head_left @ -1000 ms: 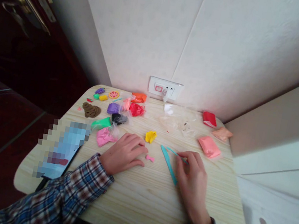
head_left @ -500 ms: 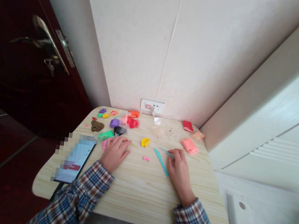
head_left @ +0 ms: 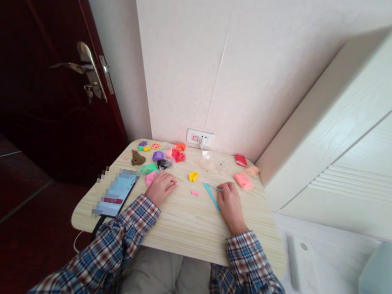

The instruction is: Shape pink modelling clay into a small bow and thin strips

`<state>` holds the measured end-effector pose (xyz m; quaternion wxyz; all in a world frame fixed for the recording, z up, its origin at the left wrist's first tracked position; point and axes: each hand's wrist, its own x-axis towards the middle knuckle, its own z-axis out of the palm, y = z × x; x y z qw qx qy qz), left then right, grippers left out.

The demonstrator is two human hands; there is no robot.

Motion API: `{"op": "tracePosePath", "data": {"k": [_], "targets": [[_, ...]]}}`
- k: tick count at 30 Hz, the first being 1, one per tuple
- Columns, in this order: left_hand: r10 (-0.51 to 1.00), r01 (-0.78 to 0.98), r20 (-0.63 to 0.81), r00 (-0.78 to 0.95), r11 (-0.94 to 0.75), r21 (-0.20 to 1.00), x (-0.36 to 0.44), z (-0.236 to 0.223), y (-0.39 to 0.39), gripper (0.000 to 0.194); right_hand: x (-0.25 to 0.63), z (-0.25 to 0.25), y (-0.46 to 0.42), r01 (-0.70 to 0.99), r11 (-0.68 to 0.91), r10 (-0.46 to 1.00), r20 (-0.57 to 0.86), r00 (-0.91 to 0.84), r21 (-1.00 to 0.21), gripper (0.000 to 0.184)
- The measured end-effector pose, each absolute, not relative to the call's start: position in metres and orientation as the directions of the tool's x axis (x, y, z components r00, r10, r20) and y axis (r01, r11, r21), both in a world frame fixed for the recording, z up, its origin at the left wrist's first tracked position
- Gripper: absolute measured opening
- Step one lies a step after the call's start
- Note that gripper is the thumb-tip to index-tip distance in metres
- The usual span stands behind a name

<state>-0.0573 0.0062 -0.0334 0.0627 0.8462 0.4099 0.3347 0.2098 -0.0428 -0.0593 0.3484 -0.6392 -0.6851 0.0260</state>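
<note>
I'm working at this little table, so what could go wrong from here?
The small pink bow lies loose between your hands, so a careless sweep might squash it. Your left sleeve is close beside the phone and may nudge it. The thin blue tool at your right hand nearly meets the wider blue one, and could knock it.

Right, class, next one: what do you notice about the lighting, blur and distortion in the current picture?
Head view: pale wall bright, dark door deep in shadow; head view: soft sheen on the white panelling, edges slanting, probably from a wide lens; head view: top right corner darkened, blocky pixels over part of the phone, pink bow too soft for detail.
</note>
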Motion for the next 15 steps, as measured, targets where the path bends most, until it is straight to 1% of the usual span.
{"op": "tracePosePath", "data": {"k": [3,6,12,15], "targets": [[0.743,0.594,0.538,0.399,-0.656,0.466,-0.054,-0.033,0.005,0.007,0.205,-0.053,-0.046,0.891,0.171,0.875,0.480,0.059,-0.420,0.035],[0.759,0.539,0.539,0.365,-0.644,0.543,-0.049,-0.030,0.002,0.008,0.196,-0.044,-0.051,0.910,0.180,0.853,0.520,0.044,-0.373,0.030],[0.784,0.424,0.506,0.358,-0.620,0.660,-0.035,-0.023,-0.001,0.014,0.165,-0.028,-0.053,0.890,0.354,0.830,0.535,-0.156,-0.289,0.018],[0.809,0.374,0.484,0.334,-0.585,0.720,-0.029,-0.022,0.001,0.015,0.155,-0.024,-0.047,0.871,0.407,0.810,0.551,-0.203,-0.277,0.016]]}}
